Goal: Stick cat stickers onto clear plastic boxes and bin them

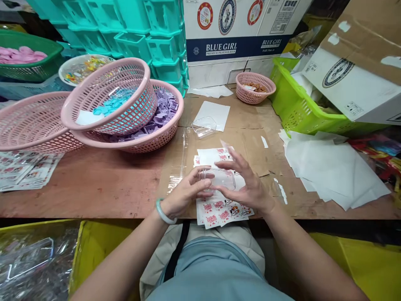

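A small clear plastic box [224, 179] is held above sheets of stickers at the table's front edge. My left hand [191, 186], with a pale bangle at the wrist, grips the box's left end between thumb and fingers. My right hand [247, 184] curves round its right end, thumb along the near edge and a finger by the far edge. Its index finger is raised and blurred at the tip. Under both hands lie the sticker sheets [216, 211], printed with red and cartoon figures. Another clear plastic piece [205, 127] rests partly on a white paper [216, 113] beyond.
Pink baskets [144, 71] holding blue and purple pieces stand left, before stacked turquoise bins [163, 46]. A small pink basket [250, 98] with brown pieces sits behind. At right are a green crate [300, 113] and white sheets [332, 167]. Clear plastic parts [34, 263] fill a yellow container lower left.
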{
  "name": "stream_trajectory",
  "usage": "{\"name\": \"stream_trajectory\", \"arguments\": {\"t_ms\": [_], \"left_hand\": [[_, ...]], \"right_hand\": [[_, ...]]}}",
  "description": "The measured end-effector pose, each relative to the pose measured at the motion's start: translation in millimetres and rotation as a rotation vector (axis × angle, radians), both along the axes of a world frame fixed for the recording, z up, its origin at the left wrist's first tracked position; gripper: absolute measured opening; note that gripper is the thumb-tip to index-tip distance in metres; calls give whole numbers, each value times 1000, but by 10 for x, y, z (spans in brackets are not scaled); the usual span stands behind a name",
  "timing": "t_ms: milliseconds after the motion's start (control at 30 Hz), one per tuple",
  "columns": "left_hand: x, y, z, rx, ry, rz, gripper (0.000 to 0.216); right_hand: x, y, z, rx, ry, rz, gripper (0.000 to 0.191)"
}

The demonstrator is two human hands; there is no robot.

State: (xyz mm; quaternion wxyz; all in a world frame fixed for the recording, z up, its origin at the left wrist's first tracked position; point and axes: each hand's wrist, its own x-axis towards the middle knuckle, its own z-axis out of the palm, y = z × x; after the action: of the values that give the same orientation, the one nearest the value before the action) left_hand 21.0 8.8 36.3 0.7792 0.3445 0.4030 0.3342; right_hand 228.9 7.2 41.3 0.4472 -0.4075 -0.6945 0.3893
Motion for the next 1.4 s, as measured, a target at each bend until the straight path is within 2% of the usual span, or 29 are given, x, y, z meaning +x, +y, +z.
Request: {"name": "stream_trajectory", "arguments": {"t_ms": [67, 167, 233, 300, 433, 733, 900, 1100, 1400], "left_hand": [[26, -74, -105, -7, -82, 49, 53], [16, -149, -255, 2, -125, 82, 58], [-7, -163, -329, 8, -123, 77, 61], [-26, -156, -383, 8, -131, 63, 63], [-33, -134, -443, 41, -168, 47, 63], [-41, -105, -500, 65, -185, 15, 69], [-44, -94, -547, 76, -197, 0, 71], [-53, -87, -578, 91, -202, -19, 71], [-53, -83, -556, 81, -193, -21, 72]], "right_hand": [[-12, -66, -29, 11, 67, -162, 74], [-61, -169, -58, -23, 151, -406, 40], [-103, -226, -41, -114, 155, -424, 22], [-141, -261, -6, -258, 166, -371, 14], [-186, -255, 33, -546, 201, -255, 25], [-140, -150, 86, -748, 71, -95, 38], [-157, -150, 146, -763, 18, -76, 36], [-159, -130, 109, -762, -2, -69, 35], [-171, -112, 131, -726, -47, -53, 36]]}}
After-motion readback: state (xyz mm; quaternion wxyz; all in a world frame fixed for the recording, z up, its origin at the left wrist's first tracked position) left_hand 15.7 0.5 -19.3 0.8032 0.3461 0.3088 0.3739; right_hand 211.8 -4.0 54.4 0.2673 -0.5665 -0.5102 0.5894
